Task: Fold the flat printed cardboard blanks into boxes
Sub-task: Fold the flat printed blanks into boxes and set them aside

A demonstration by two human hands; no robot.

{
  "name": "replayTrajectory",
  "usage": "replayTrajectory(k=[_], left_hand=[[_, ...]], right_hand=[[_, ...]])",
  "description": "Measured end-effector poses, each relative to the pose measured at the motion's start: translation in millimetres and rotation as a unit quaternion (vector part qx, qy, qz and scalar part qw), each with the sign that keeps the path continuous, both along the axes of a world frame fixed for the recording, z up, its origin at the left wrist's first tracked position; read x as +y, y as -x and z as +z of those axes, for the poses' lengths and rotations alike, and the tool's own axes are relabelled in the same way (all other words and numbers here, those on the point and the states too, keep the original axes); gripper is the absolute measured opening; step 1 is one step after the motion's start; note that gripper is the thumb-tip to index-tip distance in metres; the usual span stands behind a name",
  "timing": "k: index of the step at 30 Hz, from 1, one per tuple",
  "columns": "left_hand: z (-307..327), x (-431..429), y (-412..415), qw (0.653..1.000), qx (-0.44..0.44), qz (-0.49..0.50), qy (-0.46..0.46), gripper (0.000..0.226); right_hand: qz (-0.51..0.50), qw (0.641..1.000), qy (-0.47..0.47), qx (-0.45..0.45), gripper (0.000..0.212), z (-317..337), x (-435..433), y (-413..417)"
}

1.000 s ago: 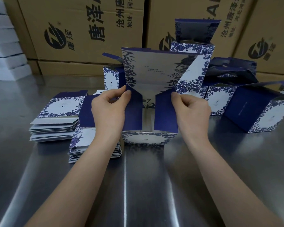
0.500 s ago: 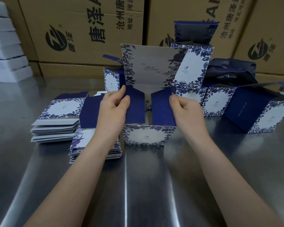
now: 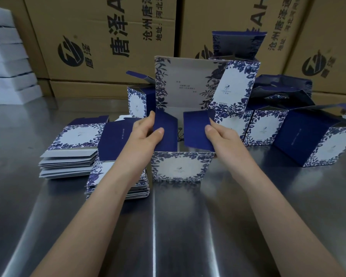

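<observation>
A blue-and-white floral box (image 3: 179, 167) stands on the steel table (image 3: 188, 226) at the centre, its white lid panel upright behind. My left hand (image 3: 143, 136) pinches the left dark blue side flap of that box. My right hand (image 3: 221, 136) pinches the right dark blue flap. Both flaps lean inward over the open top, with a gap between them. Two stacks of flat printed blanks lie at the left: one (image 3: 72, 154) farther left, the other (image 3: 116, 168) under my left forearm.
Several folded boxes (image 3: 268, 126) crowd behind and to the right, one large box (image 3: 316, 142) tipped at the right. Brown shipping cartons (image 3: 108, 41) wall off the back. White foam sheets (image 3: 6, 64) are piled at the far left.
The box has stood up more, showing its printed front face. Both hands have stayed on the side flaps, which now sit slightly farther apart.
</observation>
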State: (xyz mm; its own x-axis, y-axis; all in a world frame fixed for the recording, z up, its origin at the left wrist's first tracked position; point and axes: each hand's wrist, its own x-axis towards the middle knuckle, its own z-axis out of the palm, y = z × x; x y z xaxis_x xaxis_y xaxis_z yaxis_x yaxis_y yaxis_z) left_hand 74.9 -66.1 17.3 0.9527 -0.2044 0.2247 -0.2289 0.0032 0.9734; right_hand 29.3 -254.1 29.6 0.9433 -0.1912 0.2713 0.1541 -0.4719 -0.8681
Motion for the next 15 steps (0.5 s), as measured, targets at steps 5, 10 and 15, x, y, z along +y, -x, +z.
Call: replayTrajectory(k=[5,10,15], left_hand=[[-4.3,8.0,-3.5,0.997,0.034,-0.052,0.039,0.062],[-3.8,5.6,-5.6,0.998,0.035,-0.044,0.019,0.083],[-4.0,4.9,-14.6,0.997,0.025,-0.041,0.053,0.073]], right_hand=[[0.045,0.999,-0.007,0.024,0.039,0.0,-2.2,0.7],[0.057,0.998,-0.037,0.008,0.035,-1.9,-1.0,-0.3],[0.072,0.986,-0.147,0.024,0.065,-5.3,-9.9,-11.3]])
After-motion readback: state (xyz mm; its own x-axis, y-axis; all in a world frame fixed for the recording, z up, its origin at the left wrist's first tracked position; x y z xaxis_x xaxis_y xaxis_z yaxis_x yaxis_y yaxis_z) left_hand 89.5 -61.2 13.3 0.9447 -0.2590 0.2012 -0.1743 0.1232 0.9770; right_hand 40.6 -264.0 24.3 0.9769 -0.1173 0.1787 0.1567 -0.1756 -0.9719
